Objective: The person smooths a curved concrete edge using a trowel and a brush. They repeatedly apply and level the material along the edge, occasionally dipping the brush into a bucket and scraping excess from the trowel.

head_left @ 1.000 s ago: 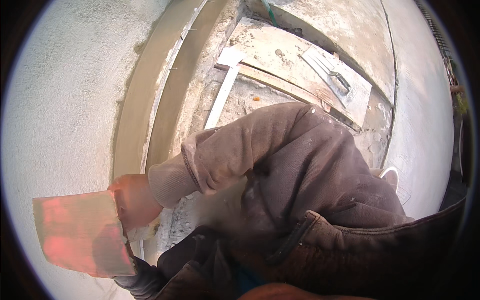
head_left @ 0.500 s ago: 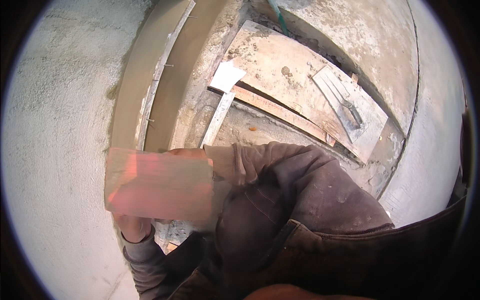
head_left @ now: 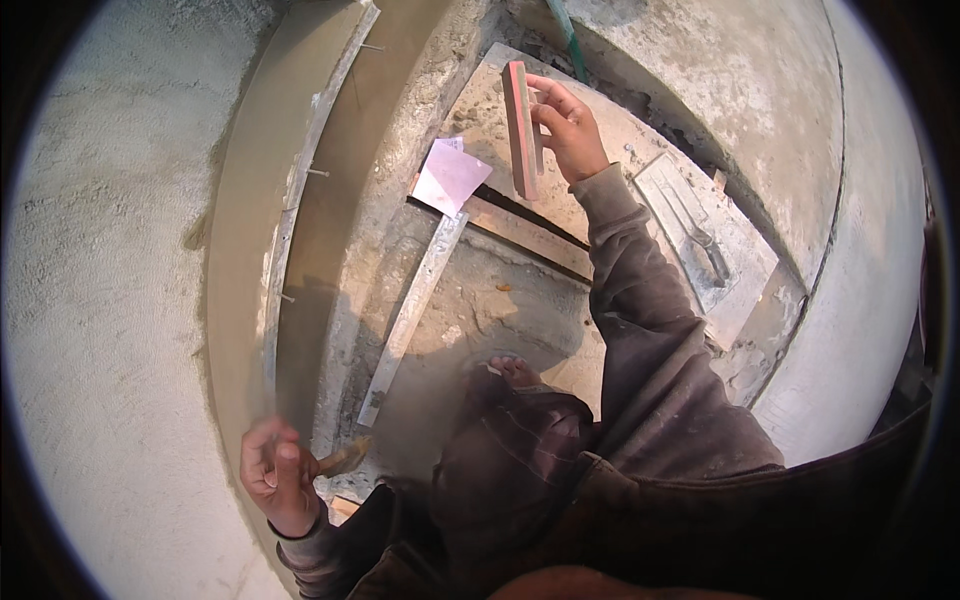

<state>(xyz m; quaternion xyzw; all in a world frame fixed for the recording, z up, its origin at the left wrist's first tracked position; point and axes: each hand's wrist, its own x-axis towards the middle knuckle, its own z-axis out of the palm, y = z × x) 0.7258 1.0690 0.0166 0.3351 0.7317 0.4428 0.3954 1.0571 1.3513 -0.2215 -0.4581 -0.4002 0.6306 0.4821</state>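
My right hand (head_left: 570,125) is raised over the board, its fingers closed on the back of a hand float (head_left: 520,130). The float is seen nearly edge-on, with a pinkish-red layer along it. Low on the left, my left hand (head_left: 277,478) is beside the wet plaster band, its fingers curled and slightly blurred. A brush (head_left: 343,458) with a short wooden handle and tan bristles sticks out from it; the grip itself is partly hidden. Near the left hand, a long narrow strip (head_left: 300,180) with nails standing out runs along the smooth wet plaster (head_left: 240,220).
A steel trowel (head_left: 690,225) lies on a mortar-spotted board (head_left: 600,180) at the right. A pale sheet (head_left: 452,178) rests at the board's left corner, above a loose flat batten (head_left: 415,315). A rough wall (head_left: 110,300) stands left; my bare foot (head_left: 515,372) is below.
The float has swung from in front of both hands at the lower left up to the right, carried by my right hand. My left hand has come off it, and the brush now shows.
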